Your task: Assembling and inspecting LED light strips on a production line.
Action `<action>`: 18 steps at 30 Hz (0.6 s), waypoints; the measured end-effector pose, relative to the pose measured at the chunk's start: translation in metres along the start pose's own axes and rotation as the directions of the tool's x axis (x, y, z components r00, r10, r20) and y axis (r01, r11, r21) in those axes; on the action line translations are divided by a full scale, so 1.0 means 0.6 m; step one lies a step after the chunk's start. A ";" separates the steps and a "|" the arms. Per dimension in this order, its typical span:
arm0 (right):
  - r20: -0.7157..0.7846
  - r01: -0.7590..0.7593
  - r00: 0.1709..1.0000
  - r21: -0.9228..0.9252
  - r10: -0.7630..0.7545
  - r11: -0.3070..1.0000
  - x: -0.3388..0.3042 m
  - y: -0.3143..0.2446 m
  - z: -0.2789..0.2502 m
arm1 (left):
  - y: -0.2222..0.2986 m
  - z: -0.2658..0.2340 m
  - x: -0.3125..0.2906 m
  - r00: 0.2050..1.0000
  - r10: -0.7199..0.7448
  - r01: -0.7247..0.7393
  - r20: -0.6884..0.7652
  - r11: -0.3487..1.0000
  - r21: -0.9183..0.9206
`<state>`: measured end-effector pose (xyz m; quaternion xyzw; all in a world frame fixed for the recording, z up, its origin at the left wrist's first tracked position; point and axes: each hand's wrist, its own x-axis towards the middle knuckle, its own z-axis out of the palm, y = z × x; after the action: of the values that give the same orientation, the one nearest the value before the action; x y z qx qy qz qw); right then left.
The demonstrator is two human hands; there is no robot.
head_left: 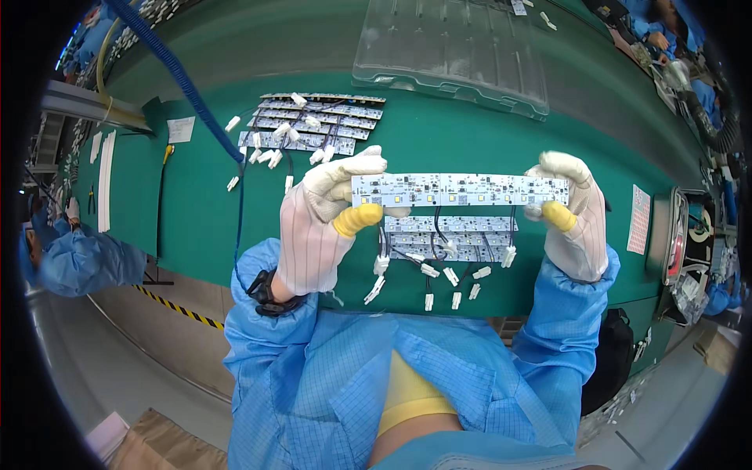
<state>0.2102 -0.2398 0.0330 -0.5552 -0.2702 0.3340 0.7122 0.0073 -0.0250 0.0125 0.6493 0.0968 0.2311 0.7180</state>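
Between my two gloved hands a long white circuit board strip [462, 189] is held level above the green mat, its component side in view. My left hand [337, 196] pinches its left end, a yellow cover on the thumb. At the other end my right hand [570, 204] grips the board the same way, its thumb also in yellow. Dark wires with white plugs hang near the strip. Just below it lie several similar boards [462, 249] with white connectors [429, 270] toward me. Farther off, a second group of boards [321, 124] rests in overlapping rows with wires and plugs.
A clear plastic tray [454, 59] stands at the back. From the upper left a blue coiled cord [176, 66] hangs down to the mat. White strips [107, 180] lie at left, a printed sheet [639, 219] at right. Other people in blue work at both sides.
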 end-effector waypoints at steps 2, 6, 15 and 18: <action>0.032 -0.007 0.999 -0.023 0.008 1.000 -0.001 -0.006 0.003 | -0.003 0.002 -0.005 1.000 -0.009 0.010 -0.029 1.000 0.019; -0.096 -0.142 0.985 0.018 0.143 0.990 -0.005 -0.014 0.012 | -0.012 -0.004 -0.005 0.992 0.109 -0.085 -0.064 0.949 0.303; 0.043 -0.095 0.994 -0.073 0.098 0.993 -0.007 -0.013 -0.007 | 0.000 -0.012 0.000 0.986 0.164 -0.150 -0.035 0.956 0.254; 0.031 -0.122 0.992 -0.042 0.124 0.992 -0.008 -0.015 -0.007 | -0.011 -0.022 0.006 0.969 0.246 -0.236 0.008 0.919 0.317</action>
<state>0.2120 -0.2478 0.0405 -0.5791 -0.2541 0.3812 0.6743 0.0059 -0.0120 0.0049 0.7589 0.0632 0.3094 0.5695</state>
